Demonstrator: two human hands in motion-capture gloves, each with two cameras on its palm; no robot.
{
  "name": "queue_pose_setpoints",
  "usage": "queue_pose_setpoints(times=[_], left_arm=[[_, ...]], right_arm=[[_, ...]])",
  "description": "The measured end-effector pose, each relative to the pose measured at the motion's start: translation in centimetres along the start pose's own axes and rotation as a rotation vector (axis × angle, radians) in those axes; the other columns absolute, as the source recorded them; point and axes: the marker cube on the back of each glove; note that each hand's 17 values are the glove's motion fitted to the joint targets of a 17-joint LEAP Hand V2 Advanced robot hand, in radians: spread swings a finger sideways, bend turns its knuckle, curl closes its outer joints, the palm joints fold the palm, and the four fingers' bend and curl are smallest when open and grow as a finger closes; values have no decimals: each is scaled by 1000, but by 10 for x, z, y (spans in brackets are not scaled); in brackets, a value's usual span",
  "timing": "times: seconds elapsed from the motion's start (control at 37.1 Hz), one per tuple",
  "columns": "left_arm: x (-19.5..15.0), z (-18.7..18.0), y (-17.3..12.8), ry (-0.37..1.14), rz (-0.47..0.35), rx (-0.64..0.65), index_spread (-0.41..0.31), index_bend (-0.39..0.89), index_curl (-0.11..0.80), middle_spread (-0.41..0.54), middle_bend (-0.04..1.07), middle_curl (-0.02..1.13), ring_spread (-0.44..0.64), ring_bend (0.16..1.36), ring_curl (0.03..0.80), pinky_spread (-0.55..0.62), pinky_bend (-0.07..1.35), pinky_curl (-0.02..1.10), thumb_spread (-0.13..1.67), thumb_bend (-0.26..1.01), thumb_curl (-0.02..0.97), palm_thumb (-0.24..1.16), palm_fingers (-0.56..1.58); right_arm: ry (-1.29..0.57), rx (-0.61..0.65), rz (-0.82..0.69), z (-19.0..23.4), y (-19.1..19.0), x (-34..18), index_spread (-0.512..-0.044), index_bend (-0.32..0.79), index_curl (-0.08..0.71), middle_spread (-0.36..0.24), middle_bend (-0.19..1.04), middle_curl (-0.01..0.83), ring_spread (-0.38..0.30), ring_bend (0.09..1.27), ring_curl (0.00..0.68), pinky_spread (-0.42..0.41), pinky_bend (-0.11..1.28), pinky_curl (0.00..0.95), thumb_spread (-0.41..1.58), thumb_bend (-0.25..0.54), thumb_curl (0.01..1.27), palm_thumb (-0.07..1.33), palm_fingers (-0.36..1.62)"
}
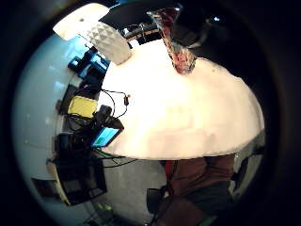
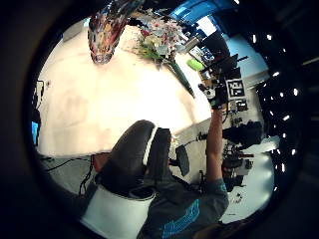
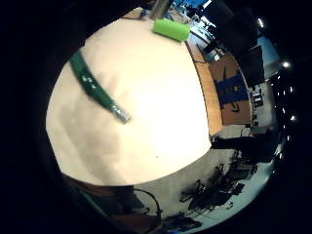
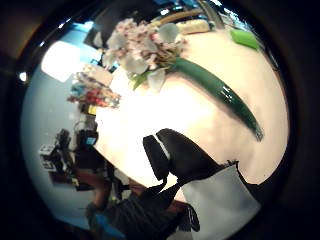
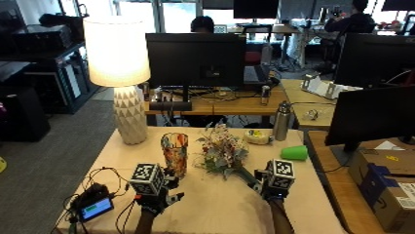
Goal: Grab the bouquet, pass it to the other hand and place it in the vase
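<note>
The bouquet [image 5: 221, 150] of pale flowers lies on the tan table [image 5: 214, 209], its green wrapped stem [image 3: 97, 90] pointing toward my right hand [image 5: 275, 192]. That hand hovers just above the stem's end without touching it, fingers relaxed. The right thumb side palm view shows the blooms [image 4: 142, 45] and the stem flat on the table beyond my thumb [image 4: 172, 157]. A multicoloured glass vase [image 5: 175, 153] stands upright left of the bouquet. My left hand [image 5: 154, 201] hangs above the table in front of the vase [image 2: 104, 35], holding nothing.
A white lamp [image 5: 129, 117] stands at the table's back left. A green cup [image 5: 295, 152] lies on its side at the right, behind it a metal bottle [image 5: 281, 121]. A small device with a lit screen [image 5: 96, 208] and cables sits at the front left corner.
</note>
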Motion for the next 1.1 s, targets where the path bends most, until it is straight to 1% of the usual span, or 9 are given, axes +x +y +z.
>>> queue_pose_setpoints(times=[0.27, 0.46, 0.51, 0.57, 0.73, 0.81, 0.86, 0.94, 1.1], left_arm=[[7, -1, 4, 30, -19, -35, -91, 122, 232, 88, 178, 295, 209, 623, 295, 381, 522, 343, 985, -27, 275, 127, 294], [-6, 14, -3, 27, -15, -55, -91, 125, 236, 92, 178, 297, 210, 630, 297, 380, 527, 346, 985, -27, 280, 126, 288], [-5, 14, -2, 35, -19, -63, -91, 125, 237, 92, 178, 297, 210, 631, 298, 380, 528, 347, 985, -27, 281, 126, 287], [-2, 9, 2, 42, -27, -73, -90, 125, 238, 93, 179, 298, 210, 632, 298, 380, 529, 347, 985, -27, 282, 125, 287], [-2, 12, 0, 45, -28, -68, -90, 125, 241, 93, 179, 300, 210, 634, 298, 380, 531, 349, 986, -27, 285, 125, 285], [-4, 14, -2, 41, -22, -64, -91, 120, 240, 94, 181, 302, 210, 637, 299, 380, 533, 350, 986, -27, 286, 125, 282], [-6, 16, -4, 38, -21, -58, -91, 121, 240, 94, 181, 303, 210, 638, 299, 380, 534, 350, 986, -27, 287, 124, 281], [-8, 18, -7, 40, -23, -49, -90, 120, 240, 96, 182, 304, 210, 640, 300, 380, 535, 351, 986, -27, 288, 124, 280], [-7, 18, -9, 50, -21, -49, -85, 121, 241, 98, 183, 307, 210, 643, 300, 378, 532, 349, 987, -27, 289, 125, 278]], right_arm=[[12, -231, 107, 70, -27, 34, -296, 55, 92, 139, 156, 214, 277, 225, 208, 369, 702, 354, 1028, -16, 269, 388, -207], [-59, -328, 121, 71, -12, 26, -281, 56, 77, 118, 200, 232, 260, 264, 225, 361, 717, 356, 1065, 18, 298, 508, -101], [-69, -326, 118, 73, -12, 23, -286, 98, 89, 103, 238, 251, 251, 282, 233, 354, 691, 349, 1085, 39, 313, 564, -6], [-60, -310, 114, 75, -14, 21, -294, 242, 141, 78, 255, 261, 235, 296, 232, 344, 626, 325, 1114, 67, 329, 625, 185], [137, -186, 92, 93, -41, 18, -303, 387, 231, 1, 257, 285, 160, 328, 244, 318, 504, 292, 1182, 112, 358, 741, 544], [228, -178, 85, 80, -36, 8, -293, 333, 237, -47, 263, 297, 42, 438, 271, 249, 500, 276, 1185, 125, 372, 792, 842], [231, -188, 80, 80, -37, 4, -285, 181, 216, -87, 332, 327, -42, 537, 305, 122, 549, 292, 1179, 129, 383, 823, 1065], [214, -195, 73, 87, -43, 4, -277, 75, 218, -124, 378, 366, -105, 617, 366, -15, 600, 336, 1170, 120, 390, 841, 1192], [204, -84, 81, 87, -41, 8, -270, 60, 212, -171, 462, 428, -181, 778, 454, -189, 690, 393, 1092, 125, 440, 931, 1314]])
